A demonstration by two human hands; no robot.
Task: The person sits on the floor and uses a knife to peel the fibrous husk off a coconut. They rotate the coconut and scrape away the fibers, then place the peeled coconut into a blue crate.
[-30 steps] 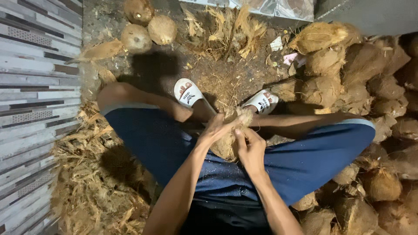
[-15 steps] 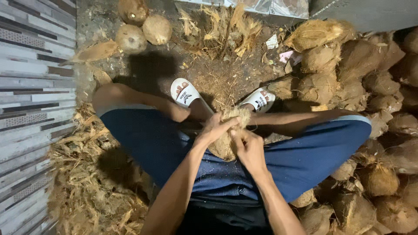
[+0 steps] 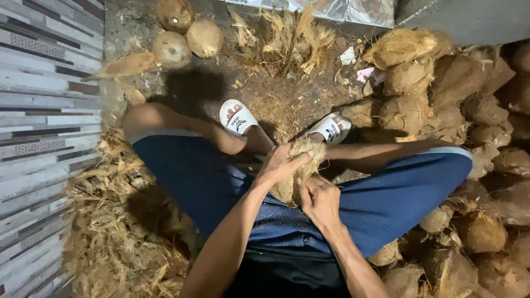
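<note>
The left hand lies closed over the top and left side of a fibrous, pale brown husked coconut, fingers wrapped across its hairy surface. The right hand clasps the same coconut from below and to the right, fingers curled tight into the husk. The coconut sits between the person's knees, above the lap of dark blue shorts, just short of two white slide sandals planted on the dirt floor.

Out from the lap, a heap of loose, straw-coloured husk strips covers the floor along its left edge, against a wall of grey striped tiles. A big pile of unhusked brown coconuts fills the right edge, running from the far corner down to the near one. At the far edge of the floor lie three round, peeled tan coconuts, close together, with a tuft of torn dry husk just beside them to the right.
</note>
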